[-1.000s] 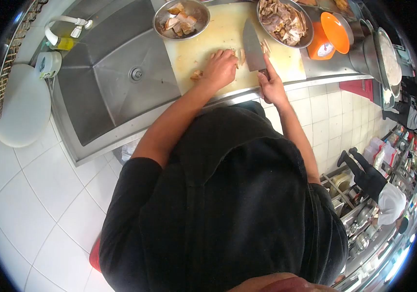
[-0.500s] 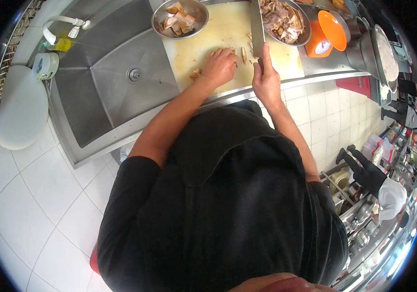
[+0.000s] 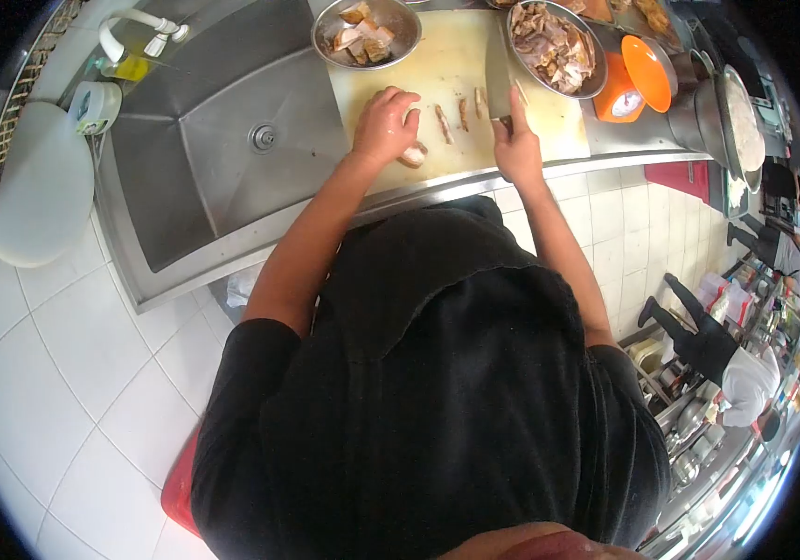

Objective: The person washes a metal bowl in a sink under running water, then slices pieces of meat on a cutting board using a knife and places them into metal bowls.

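My right hand [image 3: 518, 154] is closed round the handle of a broad-bladed kitchen knife [image 3: 497, 79], its index finger stretched along the blade. The blade points away from me over the right part of a worn cutting board [image 3: 549, 126]. To the left, my left hand [image 3: 385, 126] hovers at the board with thumb and fingers apart. Just beside its wrist lies a chunk of meat [image 3: 413, 157], partly covered by the hand. Between the hands are thin meat strips: one pale [image 3: 444, 124], one browner [image 3: 463, 114], and another close to the knife [image 3: 478, 101].
A metal bowl of meat chunks [image 3: 365, 37] stands at the board's far left, a fuller bowl of sliced meat [image 3: 558, 51] at its far right. Beyond is an orange scale [image 3: 619, 93]. A steel sink [image 3: 260, 187] lies left. Another person [image 3: 717, 355] stands far right.
My left hand has shifted left and its fingers have spread. The knife has moved slightly right and nearer to me. The meat strips between the hands now lie more separated.
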A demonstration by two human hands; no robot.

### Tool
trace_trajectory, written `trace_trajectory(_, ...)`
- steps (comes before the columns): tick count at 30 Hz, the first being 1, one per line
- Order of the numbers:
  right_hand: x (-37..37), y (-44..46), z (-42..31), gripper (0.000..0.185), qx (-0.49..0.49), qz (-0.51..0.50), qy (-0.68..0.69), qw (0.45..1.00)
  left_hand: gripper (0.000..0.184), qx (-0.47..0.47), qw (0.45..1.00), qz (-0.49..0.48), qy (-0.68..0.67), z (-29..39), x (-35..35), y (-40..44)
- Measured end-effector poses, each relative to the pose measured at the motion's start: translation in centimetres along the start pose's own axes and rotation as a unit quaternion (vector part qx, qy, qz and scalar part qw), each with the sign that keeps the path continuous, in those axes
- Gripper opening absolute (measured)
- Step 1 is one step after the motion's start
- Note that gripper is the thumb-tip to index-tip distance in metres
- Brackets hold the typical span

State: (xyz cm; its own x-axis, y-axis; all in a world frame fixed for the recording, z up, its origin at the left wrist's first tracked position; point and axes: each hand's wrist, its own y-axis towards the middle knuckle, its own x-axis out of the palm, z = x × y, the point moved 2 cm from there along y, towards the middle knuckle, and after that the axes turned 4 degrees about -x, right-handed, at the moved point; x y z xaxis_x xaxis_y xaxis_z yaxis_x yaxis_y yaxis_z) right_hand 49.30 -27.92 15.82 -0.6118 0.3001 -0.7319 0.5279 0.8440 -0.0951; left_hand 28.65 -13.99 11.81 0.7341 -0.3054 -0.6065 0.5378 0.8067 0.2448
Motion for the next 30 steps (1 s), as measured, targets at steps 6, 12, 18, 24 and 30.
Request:
trace_trajectory(6,-0.3,-3.9,-2.4,0.071,-0.069,-0.048,0.062,0.995,0.023,0.017,0.999,-0.032,0.001,-0.5,-0.2,-0.5)
trace_trajectory(12,1.1,-6.3,-2.8,0.072,-0.072,-0.119,0.033,0.99,0.025,-0.03,0.999,-0.014,-0.027,-1.2,-1.5,-2.4)
trace_trajectory(18,1.5,-6.9,-1.1,0.072,-0.132,-0.137,0.019,0.982,0.032,-0.026,0.999,0.028,-0.022,-2.5,-3.0,-4.8)
trace_trajectory(24,-2.4,-2.7,2.2,0.069,0.004,-0.092,-0.034,0.995,0.035,-0.057,0.998,0.033,-0.016,-2.7,-4.5,-6.9)
trace_trajectory(30,-3.4,-3.5,0.4,0.072,-0.119,-0.058,0.025,0.991,0.036,-0.072,0.996,0.032,-0.028,-1.9,-5.2,-7.7)
